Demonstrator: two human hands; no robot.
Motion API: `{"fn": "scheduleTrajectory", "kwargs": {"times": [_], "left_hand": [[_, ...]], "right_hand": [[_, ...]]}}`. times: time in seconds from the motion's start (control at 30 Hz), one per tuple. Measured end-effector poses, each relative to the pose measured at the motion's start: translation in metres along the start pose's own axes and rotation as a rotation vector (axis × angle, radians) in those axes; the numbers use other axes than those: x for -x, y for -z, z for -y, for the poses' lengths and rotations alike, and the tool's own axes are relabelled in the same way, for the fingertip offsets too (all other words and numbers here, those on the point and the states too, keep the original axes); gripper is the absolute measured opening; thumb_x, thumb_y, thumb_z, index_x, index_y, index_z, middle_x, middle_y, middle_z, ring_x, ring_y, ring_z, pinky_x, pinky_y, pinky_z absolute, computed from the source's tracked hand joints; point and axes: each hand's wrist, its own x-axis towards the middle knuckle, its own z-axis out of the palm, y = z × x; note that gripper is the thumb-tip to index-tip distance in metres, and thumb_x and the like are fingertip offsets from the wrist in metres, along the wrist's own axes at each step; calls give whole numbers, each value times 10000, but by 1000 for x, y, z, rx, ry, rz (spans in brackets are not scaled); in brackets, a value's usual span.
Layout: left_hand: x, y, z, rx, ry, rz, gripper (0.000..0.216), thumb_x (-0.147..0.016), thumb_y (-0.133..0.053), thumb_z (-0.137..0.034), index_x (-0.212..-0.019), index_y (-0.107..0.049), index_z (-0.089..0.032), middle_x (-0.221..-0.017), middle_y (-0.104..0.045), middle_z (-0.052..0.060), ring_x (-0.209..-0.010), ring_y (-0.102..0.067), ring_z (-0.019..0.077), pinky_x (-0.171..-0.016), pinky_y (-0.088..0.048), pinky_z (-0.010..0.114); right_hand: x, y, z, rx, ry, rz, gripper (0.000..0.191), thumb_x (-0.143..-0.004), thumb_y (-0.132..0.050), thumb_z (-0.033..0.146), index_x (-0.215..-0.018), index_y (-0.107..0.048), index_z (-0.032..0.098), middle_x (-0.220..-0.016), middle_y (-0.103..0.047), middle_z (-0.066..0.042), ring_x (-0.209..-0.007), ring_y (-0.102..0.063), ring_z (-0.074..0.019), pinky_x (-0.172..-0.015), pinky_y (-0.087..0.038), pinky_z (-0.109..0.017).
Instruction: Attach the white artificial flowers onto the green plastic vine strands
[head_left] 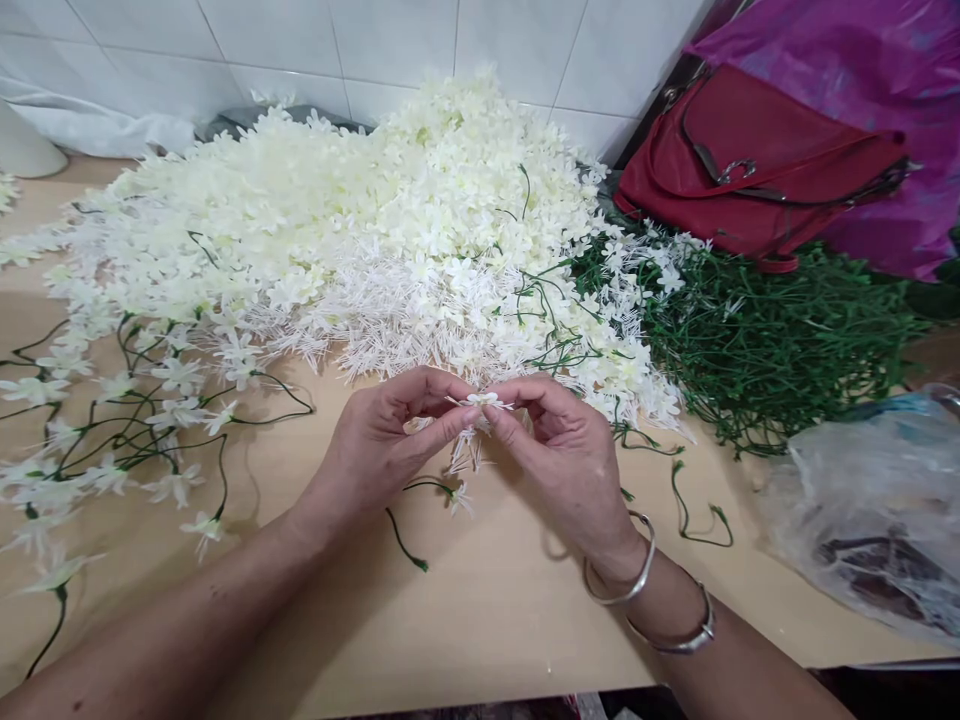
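My left hand (390,435) and my right hand (559,455) meet above the light wooden table (480,610), both pinched on one small white artificial flower (484,400). A white spiky plastic piece (466,452) hangs below my fingers. Under my hands lies a thin green stem with a flower (431,495). Two silver bangles (645,590) sit on my right wrist. Behind my hands rises a big heap of cream-white artificial flowers (360,210).
Loose flowers on green stems (127,430) spread over the left of the table. A pile of bare green stems (772,340) lies at the right, below a red handbag (750,170) and purple cloth (847,60). A clear plastic bag (870,510) sits at the right edge.
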Motion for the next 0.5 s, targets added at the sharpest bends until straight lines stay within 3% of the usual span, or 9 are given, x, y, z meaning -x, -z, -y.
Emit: {"fn": "scheduleTrajectory", "kwargs": {"times": [0.17, 0.3, 0.5], "left_hand": [[0, -2, -4, 83, 64, -25, 219, -868, -833, -379, -857, -732, -186, -818, -770, 33, -766, -710, 161, -735, -579, 272], [-2, -4, -8, 176, 150, -41, 248, -851, -839, -372, -796, -695, -178, -815, -770, 33, -777, -715, 155, -769, -588, 273], [-5, -1, -3, 204, 131, -168, 231, -787, -875, -290, -860, -681, -190, -791, -718, -12, -743, -664, 118, -730, -553, 224]], "right_hand": [[2, -1, -1, 60, 102, -34, 95, -936, -726, 162, -959, -734, 254, -921, -735, -13, -885, -681, -177, -836, -569, -360], [1, 1, 0, 136, 218, -64, 135, -939, -735, 142, -966, -750, 274, -920, -743, -14, -893, -681, -192, -836, -567, -389], [2, 1, 0, 41, 192, -108, 148, -929, -720, 108, -947, -706, 254, -1022, -720, -43, -1017, -693, -210, -925, -555, -426]]}}
